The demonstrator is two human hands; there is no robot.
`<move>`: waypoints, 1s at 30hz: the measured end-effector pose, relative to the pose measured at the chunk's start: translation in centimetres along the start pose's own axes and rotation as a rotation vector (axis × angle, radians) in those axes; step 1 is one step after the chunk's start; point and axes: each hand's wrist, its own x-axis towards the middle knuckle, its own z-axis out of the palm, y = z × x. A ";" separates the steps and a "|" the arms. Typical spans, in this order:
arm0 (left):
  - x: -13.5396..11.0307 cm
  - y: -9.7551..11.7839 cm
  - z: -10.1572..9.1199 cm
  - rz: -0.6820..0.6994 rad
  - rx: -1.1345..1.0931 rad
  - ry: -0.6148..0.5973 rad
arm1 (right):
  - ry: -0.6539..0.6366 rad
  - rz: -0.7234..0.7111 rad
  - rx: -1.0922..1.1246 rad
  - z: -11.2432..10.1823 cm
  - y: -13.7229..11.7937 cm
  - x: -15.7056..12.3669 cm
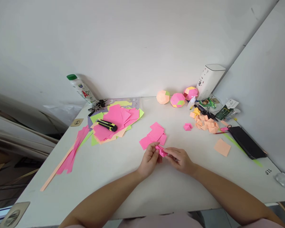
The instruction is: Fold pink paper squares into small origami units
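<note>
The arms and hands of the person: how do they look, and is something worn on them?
Both forearms are bare, with no sleeves in view. The left hand and right hand show no gloves, and no watch or bracelet at the wrists. Rings are too small to tell.

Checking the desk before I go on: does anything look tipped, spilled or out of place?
The green-capped bottle at the back left leans tilted against the wall. Pink paper strips lie close to the table's left edge. Nothing looks spilled or damaged.
</note>
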 end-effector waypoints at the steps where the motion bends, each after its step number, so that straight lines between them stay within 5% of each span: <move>1: 0.0 0.0 0.0 0.002 0.002 0.002 | -0.002 0.012 0.005 0.0 -0.1 0.0; 22: 0.0 -0.4 0.0 -0.025 0.141 -0.016 | 0.034 0.349 0.159 -0.5 -0.9 0.1; 30: -0.1 -0.2 0.1 -0.069 0.125 -0.009 | -0.064 0.504 0.393 -0.5 -0.4 0.3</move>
